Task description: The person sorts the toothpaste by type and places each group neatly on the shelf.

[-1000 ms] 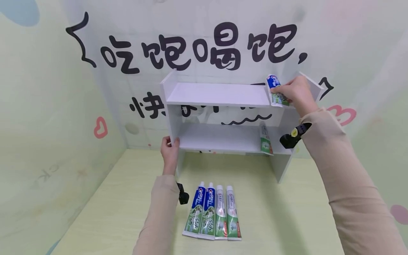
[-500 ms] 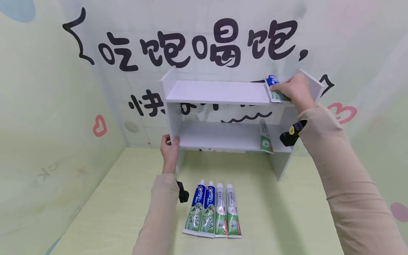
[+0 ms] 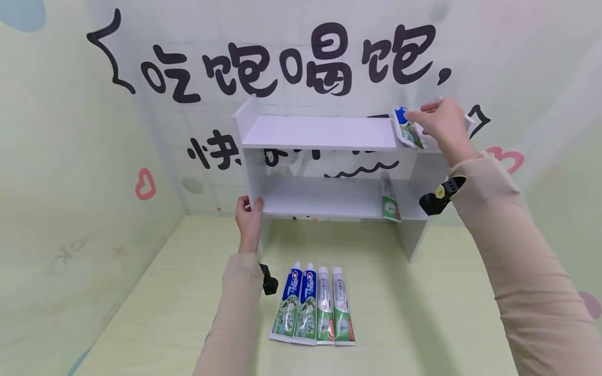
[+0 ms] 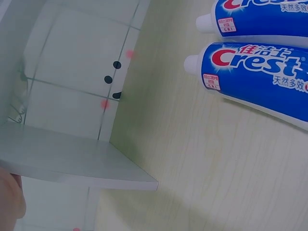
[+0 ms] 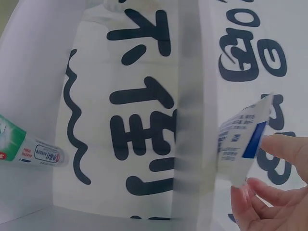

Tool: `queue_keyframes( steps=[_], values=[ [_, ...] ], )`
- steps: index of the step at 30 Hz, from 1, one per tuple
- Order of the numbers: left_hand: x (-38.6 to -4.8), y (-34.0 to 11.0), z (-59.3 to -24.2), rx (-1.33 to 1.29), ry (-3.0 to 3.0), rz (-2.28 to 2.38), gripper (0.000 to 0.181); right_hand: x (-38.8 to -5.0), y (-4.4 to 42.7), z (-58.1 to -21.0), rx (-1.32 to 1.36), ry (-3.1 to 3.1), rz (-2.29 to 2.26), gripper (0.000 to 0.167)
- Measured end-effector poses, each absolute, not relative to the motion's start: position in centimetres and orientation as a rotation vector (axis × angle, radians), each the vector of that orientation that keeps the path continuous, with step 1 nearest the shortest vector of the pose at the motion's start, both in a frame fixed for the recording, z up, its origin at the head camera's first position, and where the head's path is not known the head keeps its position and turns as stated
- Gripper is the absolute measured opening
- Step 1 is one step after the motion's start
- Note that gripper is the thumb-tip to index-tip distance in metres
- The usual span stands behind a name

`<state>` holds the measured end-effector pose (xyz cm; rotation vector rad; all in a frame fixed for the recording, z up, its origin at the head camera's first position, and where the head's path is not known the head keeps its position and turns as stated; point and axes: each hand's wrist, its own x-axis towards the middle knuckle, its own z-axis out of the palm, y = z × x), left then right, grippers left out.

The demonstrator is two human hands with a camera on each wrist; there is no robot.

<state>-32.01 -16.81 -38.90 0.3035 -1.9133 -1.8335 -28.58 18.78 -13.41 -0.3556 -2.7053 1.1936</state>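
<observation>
A white two-tier shelf rack (image 3: 324,133) stands against the back wall. My left hand (image 3: 248,222) grips its left side panel, thumb in front. On the right of the top tier, a blue-and-green toothpaste tube (image 3: 410,131) lies with its crimped end toward me. My right hand (image 3: 444,125) is over it, fingers spread, with a fingertip at the tube's edge; in the right wrist view the tube (image 5: 240,142) shows its white printed back. On the lower tier lies a white-and-green toothpaste tube (image 3: 390,197), also in the right wrist view.
Two blue-and-green Crest tubes (image 3: 307,308) and two white-and-green tubes (image 3: 344,308) lie side by side on the pale wooden table (image 3: 390,334), in front of the rack. Behind is a wall (image 3: 197,31) with large black lettering. The rack's right panel (image 3: 414,240) reaches the table.
My right hand has loosened from the tube on the top tier and lifted slightly up and right; the tube stays there. The left hand keeps its grip on the rack.
</observation>
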Motion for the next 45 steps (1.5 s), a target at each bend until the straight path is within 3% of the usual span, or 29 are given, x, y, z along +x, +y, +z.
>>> queue_keyframes(
  steps=[14,24,31,45],
  values=[
    [-32.2,-17.0,-38.6,0.348,-1.898,-1.835,0.027,-23.8,17.6,-13.8,-0.091,-2.264,1.563,0.051],
    [-32.2,-17.3,-37.8,0.337,-1.891,-1.826,0.025,-18.9,16.6,-19.7,0.134,-1.971,1.787,0.033],
    [-31.9,-17.2,-38.0,0.341,-1.909,-1.818,0.025,-17.9,16.4,-23.5,0.136,-2.005,1.813,0.023],
    [-31.8,-16.6,-38.4,0.326,-1.897,-1.874,0.028,-17.3,16.2,-27.0,0.088,-2.067,1.839,0.026]
  ],
)
